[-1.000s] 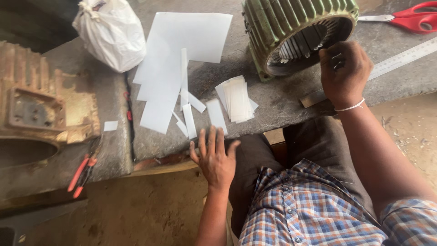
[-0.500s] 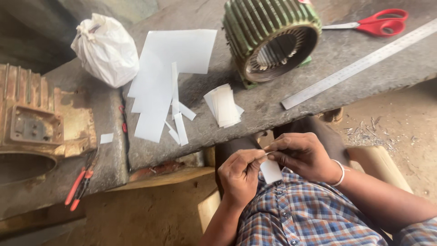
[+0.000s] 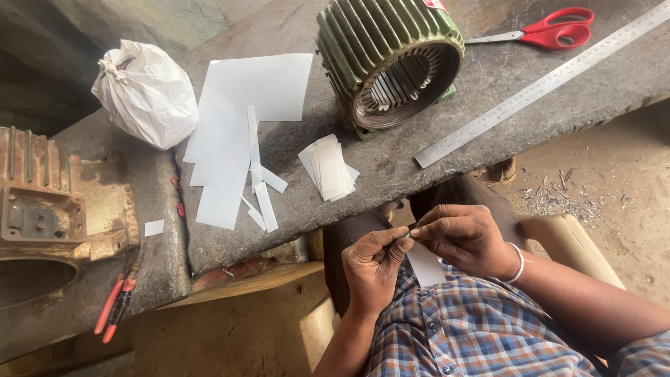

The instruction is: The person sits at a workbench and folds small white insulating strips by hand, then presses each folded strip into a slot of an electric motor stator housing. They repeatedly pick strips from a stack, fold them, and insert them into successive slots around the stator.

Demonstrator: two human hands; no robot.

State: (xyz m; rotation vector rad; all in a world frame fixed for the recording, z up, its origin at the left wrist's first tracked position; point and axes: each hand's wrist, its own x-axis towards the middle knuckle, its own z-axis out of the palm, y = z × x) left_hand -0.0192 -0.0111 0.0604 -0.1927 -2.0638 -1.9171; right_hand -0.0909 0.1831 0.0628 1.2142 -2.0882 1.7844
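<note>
Paper strip point(image 3: 423, 264), white and narrow, hangs over the person's lap just off the tabletop's point(image 3: 488, 91) near edge. Both hands pinch its top end, left hand point(image 3: 371, 264) and right hand point(image 3: 464, 236) closed fingertip to fingertip. A stack of cut paper pieces point(image 3: 328, 167) lies near that edge, beside the green ribbed motor housing point(image 3: 388, 59).

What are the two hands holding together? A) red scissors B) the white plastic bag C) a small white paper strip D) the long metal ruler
C: the left hand and right hand pinch a small white paper strip over the lap, away from the stone bench.
</note>
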